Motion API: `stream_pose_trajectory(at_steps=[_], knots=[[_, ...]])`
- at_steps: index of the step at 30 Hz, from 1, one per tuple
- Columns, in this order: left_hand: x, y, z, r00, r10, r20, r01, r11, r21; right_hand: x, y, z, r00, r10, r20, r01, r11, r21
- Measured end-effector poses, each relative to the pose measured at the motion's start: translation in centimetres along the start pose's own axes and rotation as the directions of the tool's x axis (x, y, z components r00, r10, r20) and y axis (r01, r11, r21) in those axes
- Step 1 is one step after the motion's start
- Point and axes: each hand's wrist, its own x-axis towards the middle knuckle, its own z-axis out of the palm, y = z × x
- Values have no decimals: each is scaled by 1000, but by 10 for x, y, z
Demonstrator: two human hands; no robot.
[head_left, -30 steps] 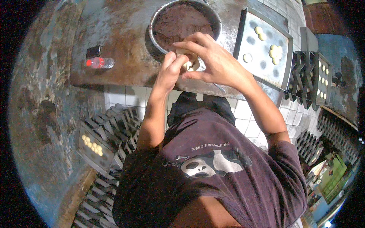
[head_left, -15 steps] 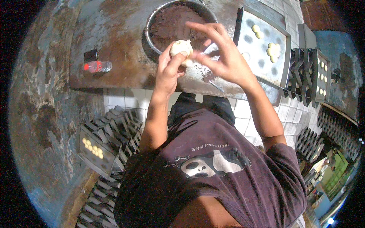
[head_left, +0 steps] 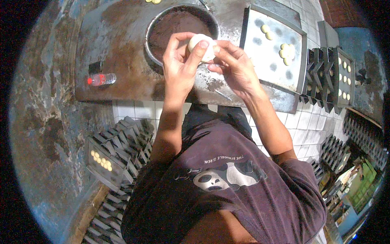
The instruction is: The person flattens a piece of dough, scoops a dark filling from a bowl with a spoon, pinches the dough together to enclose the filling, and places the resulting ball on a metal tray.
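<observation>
My left hand (head_left: 180, 65) and my right hand (head_left: 233, 65) meet above the worn metal table (head_left: 122, 44) and hold one pale ball of dough (head_left: 202, 45) between their fingertips. The ball hovers at the near rim of a round metal bowl (head_left: 151, 44) filled with dark brown paste. To the right lies a flat metal baking tray (head_left: 260, 57) with several small pale dough pieces on it.
A small clear bottle with a red cap (head_left: 101, 79) lies on the table's left, beside a small black object (head_left: 96, 66). Stacks of dark trays (head_left: 122, 142) stand at the lower left, one holding pale pieces (head_left: 102, 160). More stacked trays (head_left: 337, 77) sit at the right.
Both hands have risen from the table edge toward the bowl. The dough ball, earlier hidden between the hands, now shows at the fingertips.
</observation>
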Motion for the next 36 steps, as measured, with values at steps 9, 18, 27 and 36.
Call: stream_pose_trajectory(at_steps=[9, 18, 27, 36], knots=[[8, 13, 112, 954, 110, 280, -97, 994, -59, -26, -14, -36, 846, -506, -169, 482, 861, -163], [16, -15, 180, 874, 268, 406, -192, 957, -219, -64, -82, -109, 892, -452, 4, 438, 863, -253], [47, -82, 196, 945, 176, 275, -263, 909, 323, -49, -137, -190, 964, -222, 144, 250, 589, -768], [114, -233, 220, 895, -110, 433, -196, 775, 601, 63, -100, -327, 989, -148, -8, 96, 683, -724]])
